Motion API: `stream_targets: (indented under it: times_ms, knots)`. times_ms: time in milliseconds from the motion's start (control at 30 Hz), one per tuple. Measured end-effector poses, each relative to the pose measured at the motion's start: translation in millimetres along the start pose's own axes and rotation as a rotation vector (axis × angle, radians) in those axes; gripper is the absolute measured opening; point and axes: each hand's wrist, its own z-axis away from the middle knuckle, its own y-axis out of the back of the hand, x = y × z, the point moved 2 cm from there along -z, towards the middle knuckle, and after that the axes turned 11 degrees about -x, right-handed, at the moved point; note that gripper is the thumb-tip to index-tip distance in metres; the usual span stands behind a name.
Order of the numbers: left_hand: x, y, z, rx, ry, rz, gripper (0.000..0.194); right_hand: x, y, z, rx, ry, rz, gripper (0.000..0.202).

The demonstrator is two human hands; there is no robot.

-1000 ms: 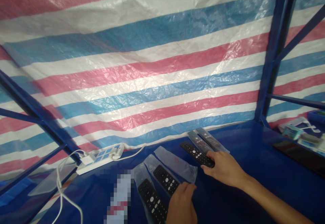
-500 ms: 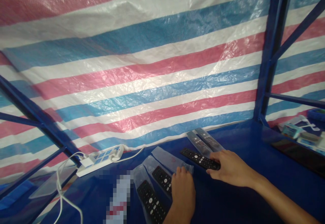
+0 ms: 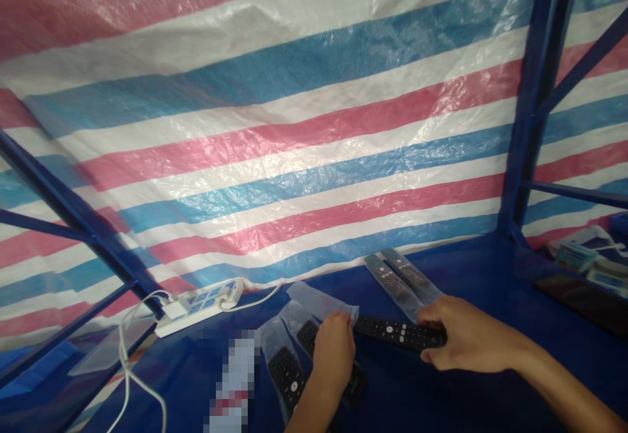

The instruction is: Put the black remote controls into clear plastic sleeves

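My right hand (image 3: 473,336) grips the lower end of a black remote control (image 3: 392,331), which points left. Its far tip is close to my left hand (image 3: 335,345), whose fingers are closed on the near end of a flat clear plastic sleeve (image 3: 314,300). Partly under my left hand and wrist lies a second remote (image 3: 307,336), its upper part in a clear sleeve. Left of it, another sleeved remote (image 3: 285,371) is half covered by my forearm. Behind my right hand, two remotes in sleeves, one left (image 3: 392,277) and one right (image 3: 411,269), lie side by side.
A white power strip (image 3: 199,307) with plugged-in white cables stands at the back left of the blue table (image 3: 471,263). A dark flat panel (image 3: 581,299) and small boxes (image 3: 576,256) sit at right. Blue frame posts and a striped plastic sheet (image 3: 314,178) enclose the back.
My right hand has swung the remote more level and slightly nearer. The left hand has moved left, drawing the sleeve's near end left and uncovering the lower end of the remote beneath.
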Motion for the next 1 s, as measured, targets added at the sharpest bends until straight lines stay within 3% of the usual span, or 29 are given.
stream_targets:
  times_ms: [233,800,1000]
  knots:
    - [-2.7,-8.9,-0.3,-0.004,-0.022,-0.059,0.033,-1.4,0.2,0.2,0.026,-0.01,0.025,0.012]
    - [-4.4,-10.1,7.1,-0.004,-0.041,0.008,0.034,-10.0,-11.7,-8.7,0.035,0.048,0.007,0.007]
    - [-7.3,-12.0,3.4,0.026,0.044,0.025,0.03,-11.2,-20.0,-13.5,0.048,0.06,0.039,0.008]
